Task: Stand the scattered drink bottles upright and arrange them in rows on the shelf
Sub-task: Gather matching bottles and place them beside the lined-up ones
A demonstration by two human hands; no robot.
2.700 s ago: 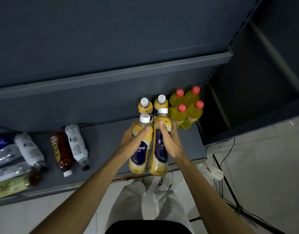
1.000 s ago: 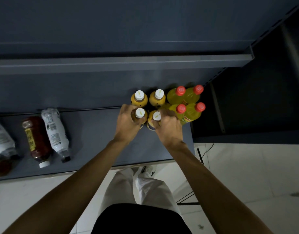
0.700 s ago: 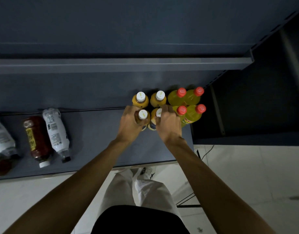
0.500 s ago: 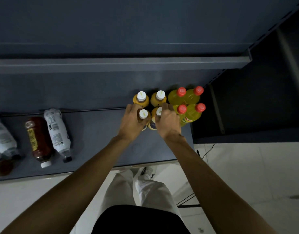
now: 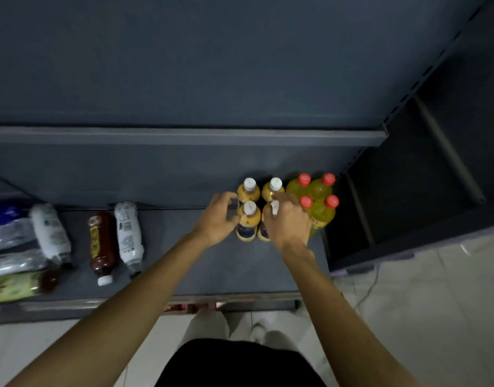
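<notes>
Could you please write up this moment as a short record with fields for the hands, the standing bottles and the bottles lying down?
left hand: curled beside the front left orange bottle
right hand: grips the front right orange bottle
standing: four white-capped orange bottles, four red-capped yellow bottles to their right
lying down: brown bottle, white bottle and several more at the left end
shelf: dark grey
</notes>
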